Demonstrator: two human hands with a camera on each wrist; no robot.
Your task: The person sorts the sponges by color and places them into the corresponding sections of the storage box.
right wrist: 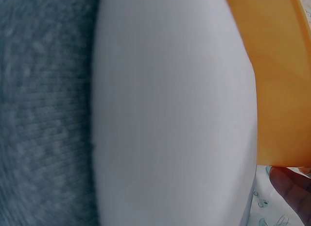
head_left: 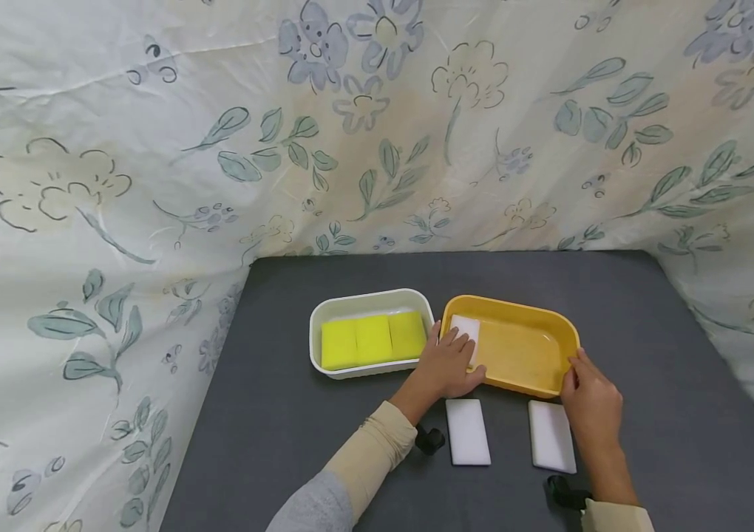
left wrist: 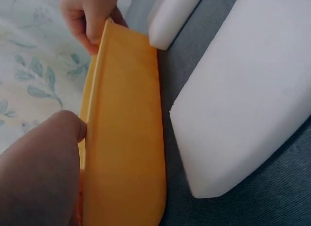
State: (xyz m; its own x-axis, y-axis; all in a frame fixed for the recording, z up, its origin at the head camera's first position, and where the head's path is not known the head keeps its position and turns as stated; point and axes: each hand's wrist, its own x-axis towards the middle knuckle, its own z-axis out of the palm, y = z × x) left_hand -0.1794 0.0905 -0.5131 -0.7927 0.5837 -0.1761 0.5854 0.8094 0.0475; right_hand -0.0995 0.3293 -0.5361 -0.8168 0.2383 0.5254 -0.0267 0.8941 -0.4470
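Note:
A yellow plastic tray (head_left: 526, 349) lies on the dark table, with a white sponge block (head_left: 473, 325) inside at its left end. My left hand (head_left: 445, 367) reaches over the near left rim; its fingers rest extended on that block. At the tray's right end, my right hand (head_left: 593, 405) pinches the rim. Two more white blocks lie on the table in front: the left one (head_left: 469, 434) below my left hand, the right one (head_left: 551, 437) beside my right wrist. The right wrist view shows a white block (right wrist: 175, 109) close up, with fingertips (right wrist: 290, 189) at the tray.
Left of the yellow tray stands a white tray (head_left: 367, 301) holding three yellow sponge blocks (head_left: 373, 342) in a row. A floral cloth (head_left: 377, 177) hangs behind the dark table (head_left: 257, 414) and along its sides.

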